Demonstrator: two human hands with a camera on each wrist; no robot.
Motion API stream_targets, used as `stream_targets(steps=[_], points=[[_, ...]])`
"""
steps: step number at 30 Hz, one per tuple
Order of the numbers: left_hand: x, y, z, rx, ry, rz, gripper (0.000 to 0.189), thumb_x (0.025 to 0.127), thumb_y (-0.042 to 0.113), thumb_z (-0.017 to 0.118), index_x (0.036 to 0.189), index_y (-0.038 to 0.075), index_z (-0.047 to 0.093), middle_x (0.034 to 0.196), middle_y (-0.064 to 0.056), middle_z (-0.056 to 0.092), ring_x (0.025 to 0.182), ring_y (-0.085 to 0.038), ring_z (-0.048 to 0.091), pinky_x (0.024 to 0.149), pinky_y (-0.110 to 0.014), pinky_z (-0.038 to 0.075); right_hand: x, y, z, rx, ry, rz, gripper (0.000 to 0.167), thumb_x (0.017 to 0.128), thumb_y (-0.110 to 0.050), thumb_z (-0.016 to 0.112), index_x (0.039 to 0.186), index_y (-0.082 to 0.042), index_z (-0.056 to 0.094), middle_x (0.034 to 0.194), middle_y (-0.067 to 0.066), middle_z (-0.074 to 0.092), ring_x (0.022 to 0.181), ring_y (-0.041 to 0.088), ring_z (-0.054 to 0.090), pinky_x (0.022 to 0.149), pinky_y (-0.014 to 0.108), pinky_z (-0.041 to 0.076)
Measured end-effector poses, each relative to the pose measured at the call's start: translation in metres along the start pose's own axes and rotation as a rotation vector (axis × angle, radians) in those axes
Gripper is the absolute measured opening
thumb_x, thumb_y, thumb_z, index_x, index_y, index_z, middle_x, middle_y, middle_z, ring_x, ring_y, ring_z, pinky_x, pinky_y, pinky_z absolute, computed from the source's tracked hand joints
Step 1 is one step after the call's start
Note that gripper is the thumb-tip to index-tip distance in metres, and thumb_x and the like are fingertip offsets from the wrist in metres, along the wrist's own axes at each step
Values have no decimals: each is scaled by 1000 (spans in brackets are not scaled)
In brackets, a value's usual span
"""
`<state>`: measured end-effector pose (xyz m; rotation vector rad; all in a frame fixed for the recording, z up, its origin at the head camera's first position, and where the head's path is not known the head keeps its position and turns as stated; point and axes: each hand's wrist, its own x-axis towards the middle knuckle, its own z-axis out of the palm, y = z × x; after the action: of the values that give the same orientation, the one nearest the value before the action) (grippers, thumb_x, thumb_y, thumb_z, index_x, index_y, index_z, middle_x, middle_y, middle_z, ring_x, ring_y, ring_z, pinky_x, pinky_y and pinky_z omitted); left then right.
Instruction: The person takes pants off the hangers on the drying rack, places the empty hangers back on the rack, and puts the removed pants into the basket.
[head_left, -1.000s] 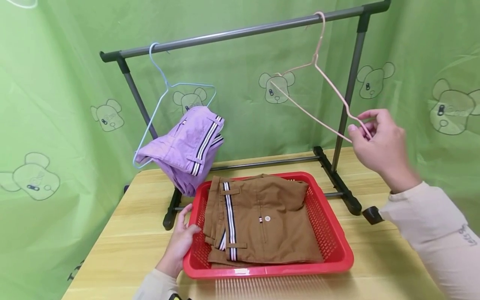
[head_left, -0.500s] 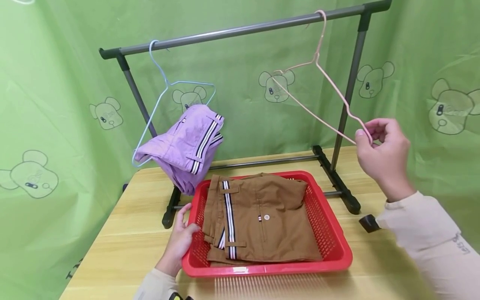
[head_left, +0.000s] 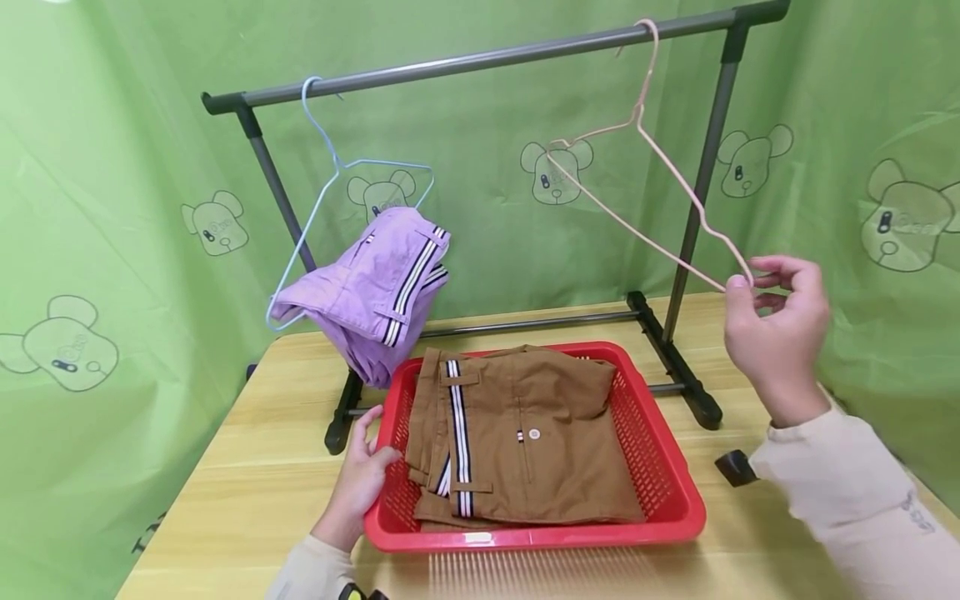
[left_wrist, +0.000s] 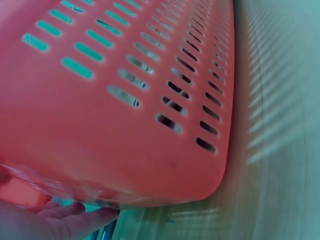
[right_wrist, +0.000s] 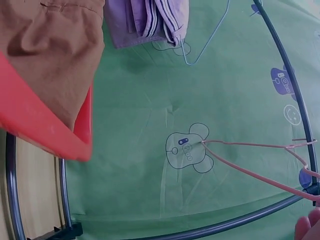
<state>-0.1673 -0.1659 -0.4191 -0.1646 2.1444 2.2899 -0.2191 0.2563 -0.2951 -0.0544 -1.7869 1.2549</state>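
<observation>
My right hand [head_left: 783, 325] pinches the lower right corner of a pink wire hanger [head_left: 678, 179], whose hook sits over the rack's top bar. My left hand [head_left: 356, 487] grips the left rim of a red plastic basket [head_left: 667, 467], thumb over the edge. In the left wrist view its fingers lie against the outside of the slotted basket [left_wrist: 115, 150]. Folded brown trousers [head_left: 562, 467] with a striped waistband lie inside the basket. From a blue hanger [head_left: 318, 200] at the rack's left end hang folded lilac trousers [head_left: 367, 283]. The right wrist view shows the pink hanger [right_wrist: 250, 172] too.
A grey metal garment rack [head_left: 480, 62] with black feet stands on the wooden table [head_left: 247, 458] behind the basket. One black foot [head_left: 678, 362] reaches forward close to the basket's right side. A green curtain [head_left: 480, 142] with printed mouse faces surrounds the table.
My right hand has moved slightly right and down, its grip now right at the hanger's corner. The pink hanger has swung a little with it. My left hand and the basket stay put.
</observation>
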Motion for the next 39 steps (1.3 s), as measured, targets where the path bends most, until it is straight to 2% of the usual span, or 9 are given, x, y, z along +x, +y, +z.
stream_targets(steps=[3, 7, 9, 12, 16, 19, 22, 30, 39], points=[[0, 0, 0, -3, 3, 6, 72, 86, -11, 44, 149, 14, 20, 129, -28, 49, 80, -21, 58, 68, -36, 52, -3, 2, -1, 40, 59, 28, 23, 88, -2, 59, 106, -16, 55, 101, -10, 50, 91, 5, 48, 76, 19, 41], [0, 0, -1, -5, 6, 14, 72, 85, -12, 44, 149, 13, 20, 136, -28, 45, 81, -21, 59, 69, -35, 52, -6, 3, -7, 109, 88, 143, 22, 90, 0, 59, 102, -17, 55, 98, -5, 50, 88, 7, 47, 75, 16, 42], [0, 0, -1, -3, 6, 20, 72, 85, -12, 45, 149, 12, 20, 137, -29, 45, 81, -21, 59, 69, -34, 52, -6, 4, -10, 232, 87, 224, 20, 90, 4, 59, 98, -14, 56, 96, 0, 50, 84, 9, 47, 71, 14, 43], [0, 0, 0, 5, 8, 30, 71, 85, -12, 45, 148, 11, 20, 136, -29, 45, 82, -21, 59, 69, -34, 53, -7, 8, -14, 517, 75, 364, 18, 88, 11, 60, 93, -6, 58, 94, 7, 52, 81, 12, 49, 61, 12, 46], [1, 0, 0, 8, 12, 30, 70, 86, -11, 45, 148, 11, 21, 133, -29, 47, 82, -22, 60, 69, -36, 53, -8, 21, -22, 857, -49, 566, 14, 88, 11, 62, 96, 0, 57, 96, 9, 54, 78, 14, 54, 58, 18, 50], [1, -1, -1, 2, 14, 26, 69, 87, -11, 45, 147, 12, 22, 132, -28, 48, 82, -22, 60, 69, -37, 54, -13, 34, -29, 988, -185, 688, 12, 92, 9, 58, 100, 0, 56, 97, 8, 59, 80, 15, 57, 63, 22, 52], [1, -1, -1, -5, 11, 21, 69, 87, -10, 45, 147, 12, 22, 132, -28, 47, 83, -23, 60, 70, -38, 54, -19, 48, -31, 1055, -252, 756, 13, 95, 9, 51, 103, -1, 55, 99, 8, 61, 83, 17, 59, 69, 25, 52], [1, -4, -3, -18, 15, 12, 69, 86, -9, 46, 147, 11, 21, 130, -28, 49, 84, -22, 61, 71, -37, 54, -39, 86, -29, 1197, -445, 817, 16, 99, 7, 43, 112, 1, 51, 108, 14, 61, 96, 23, 60, 85, 29, 50], [3, -5, -3, -19, 23, 16, 68, 86, -9, 47, 147, 10, 23, 130, -27, 49, 84, -21, 60, 70, -36, 54, -62, 104, -12, 1245, -533, 736, 21, 99, 9, 41, 116, 2, 50, 112, 16, 63, 103, 25, 63, 91, 30, 51]])
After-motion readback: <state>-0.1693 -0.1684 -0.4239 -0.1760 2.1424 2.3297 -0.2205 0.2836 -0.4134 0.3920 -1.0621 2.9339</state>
